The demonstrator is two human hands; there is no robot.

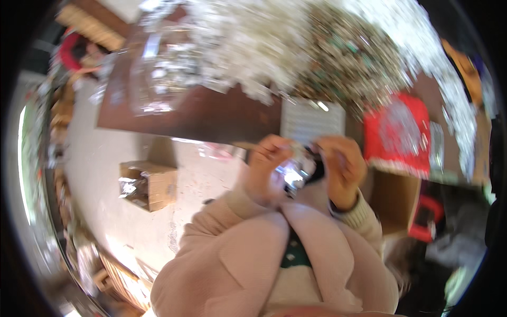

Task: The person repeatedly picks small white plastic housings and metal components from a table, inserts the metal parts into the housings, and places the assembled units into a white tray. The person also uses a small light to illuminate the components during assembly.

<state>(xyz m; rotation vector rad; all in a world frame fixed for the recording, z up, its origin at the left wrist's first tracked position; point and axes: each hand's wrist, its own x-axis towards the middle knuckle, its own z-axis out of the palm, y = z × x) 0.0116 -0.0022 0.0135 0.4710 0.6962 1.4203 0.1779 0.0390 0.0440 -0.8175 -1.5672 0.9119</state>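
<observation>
Close in front of my chest, both hands are raised at the near edge of the brown table point(232, 116). A small clear, shiny plastic bag point(296, 175) hangs between them, glaring with light; its contents are too blurred to make out. My left hand point(263, 169) is closed on the bag's left side. The fingertips of my right hand point(342, 169) pinch at its upper right. Just beyond the hands lies a light grey ridged tray point(312, 120). Behind it, a heap of brownish-green small pieces point(351, 58) adjoins a pile of clear, whitish plastic bags point(248, 42).
On the right of the table sits a red bag point(398, 132) with a clear patch. Below it stands an open cardboard box point(393, 203). Another cardboard box point(161, 190) with shiny plastic inside rests on the pale floor point(105, 174) to the left.
</observation>
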